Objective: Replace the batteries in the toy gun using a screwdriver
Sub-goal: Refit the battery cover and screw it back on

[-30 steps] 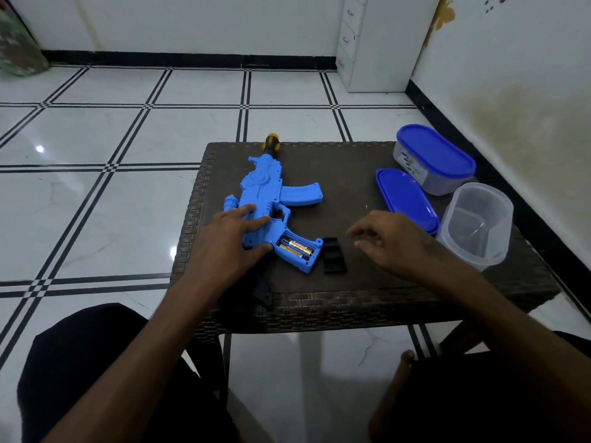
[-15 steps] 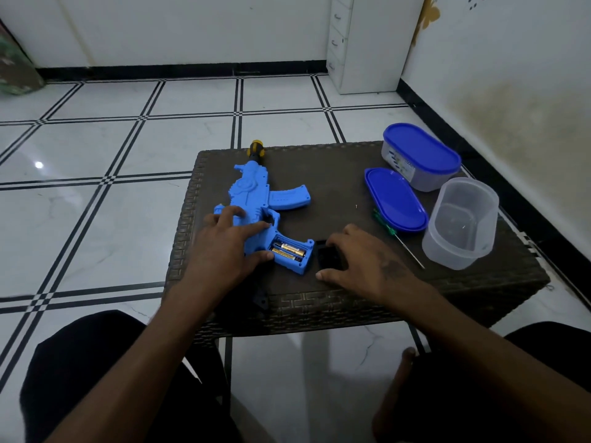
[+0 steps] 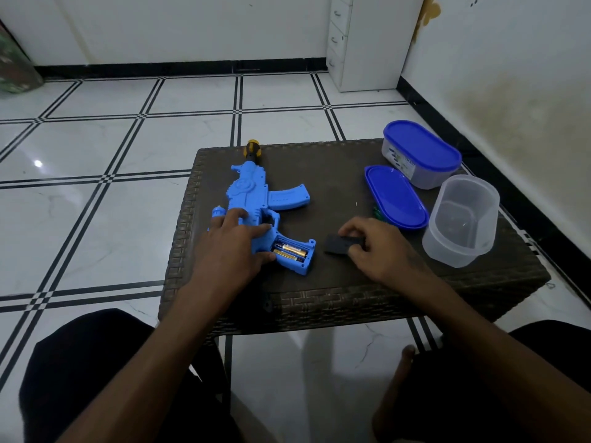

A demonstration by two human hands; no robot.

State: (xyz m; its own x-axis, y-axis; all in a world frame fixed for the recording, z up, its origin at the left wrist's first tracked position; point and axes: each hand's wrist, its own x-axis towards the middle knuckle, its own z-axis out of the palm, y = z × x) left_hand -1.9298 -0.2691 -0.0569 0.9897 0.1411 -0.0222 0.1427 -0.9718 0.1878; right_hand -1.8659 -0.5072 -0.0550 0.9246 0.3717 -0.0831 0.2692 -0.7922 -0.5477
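A blue toy gun point(image 3: 256, 193) lies on the dark wicker table point(image 3: 335, 174), muzzle pointing away. Its grip compartment is uncovered and two batteries point(image 3: 289, 251) show inside. My left hand point(image 3: 233, 244) rests flat on the gun's rear body, fingers spread, pressing it down. To the right of the grip, my right hand point(image 3: 374, 247) pinches the black battery cover point(image 3: 339, 244), thumb beneath and fingers on top. The green tip of a screwdriver point(image 3: 376, 213) peeks out between my right hand and the loose blue lid; the rest of it is hidden.
A loose blue lid point(image 3: 396, 196) lies right of centre. Behind it stands a closed container with a blue lid point(image 3: 419, 155); an empty clear tub point(image 3: 460, 219) leans near the right edge. White drawers point(image 3: 361, 43) stand in the corner. My knees sit below the table's near edge.
My right hand went from hovering over the table to the black cover and now grips it, lifted slightly. The left hand stays on the gun. The view shifted.
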